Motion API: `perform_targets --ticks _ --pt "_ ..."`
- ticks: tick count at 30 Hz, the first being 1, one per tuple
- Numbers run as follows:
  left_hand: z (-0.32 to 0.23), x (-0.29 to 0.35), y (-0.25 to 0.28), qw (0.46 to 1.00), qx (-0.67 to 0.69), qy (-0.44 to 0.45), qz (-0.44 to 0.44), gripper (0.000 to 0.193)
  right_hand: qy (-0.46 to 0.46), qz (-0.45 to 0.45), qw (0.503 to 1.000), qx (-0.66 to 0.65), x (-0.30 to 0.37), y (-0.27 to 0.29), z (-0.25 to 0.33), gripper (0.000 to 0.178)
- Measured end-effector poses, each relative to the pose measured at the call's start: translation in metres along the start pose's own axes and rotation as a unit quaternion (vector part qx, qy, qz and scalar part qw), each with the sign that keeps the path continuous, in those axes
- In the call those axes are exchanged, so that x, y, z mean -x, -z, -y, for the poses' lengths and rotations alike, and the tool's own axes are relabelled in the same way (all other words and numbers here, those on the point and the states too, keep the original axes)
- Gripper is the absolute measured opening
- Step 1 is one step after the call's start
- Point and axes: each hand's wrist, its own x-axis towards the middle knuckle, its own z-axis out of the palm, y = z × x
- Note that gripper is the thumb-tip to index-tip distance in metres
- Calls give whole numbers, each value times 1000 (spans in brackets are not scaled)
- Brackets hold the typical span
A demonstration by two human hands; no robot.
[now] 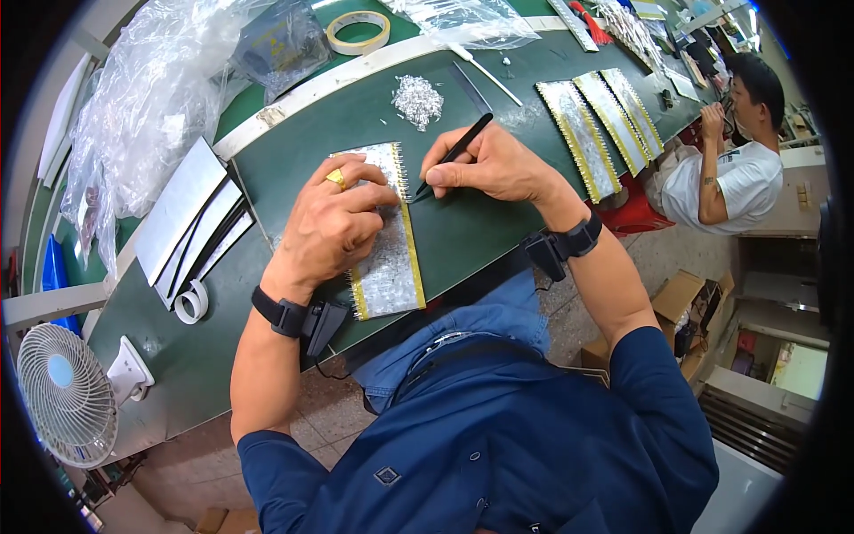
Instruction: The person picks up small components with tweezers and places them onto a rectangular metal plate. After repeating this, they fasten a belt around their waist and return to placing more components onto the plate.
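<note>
In front of me lies a long silver panel [389, 283] with yellow borders and rows of fine pins along its long edges. My left hand [334, 218] presses it against the green table with bent fingers, one wrapped in a yellow band; the thumb is mostly hidden. My right hand [489, 167] is closed in a pinch around black tweezers [470, 137], whose tips touch or nearly touch the panel's right edge. Beyond both hands sits a small heap of clear, whitish bits [417, 101]. Similar silver-and-yellow panels [580, 138] lie to the right.
At the left are flat grey sheets [182, 218], a white tape roll [191, 303], a fan [67, 392] and plastic bags [147, 116]. A tape ring [358, 33], a thin blade [470, 87] and a white stick [485, 75] lie farther back. Another person [738, 160] sits at right.
</note>
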Motion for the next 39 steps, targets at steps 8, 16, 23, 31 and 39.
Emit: perform_targets --ticks 8,16,23,31,39 --pt "-2 -2 3 1000 -16 -12 17 17 -2 -2 1000 1 0 -3 3 24" --pt "-4 -4 2 998 -35 -18 42 16 11 -11 1000 -5 1 -4 1 24" --pt "-7 -4 2 999 -25 -17 12 20 10 -131 988 -81 16 0 -9 22" --pt "-4 -1 -1 999 -32 1 -43 22 16 -334 939 -78 30 -9 -29 20" --pt "-3 -2 -2 998 -34 4 -44 19 24 -399 916 -30 20 -17 -26 21"
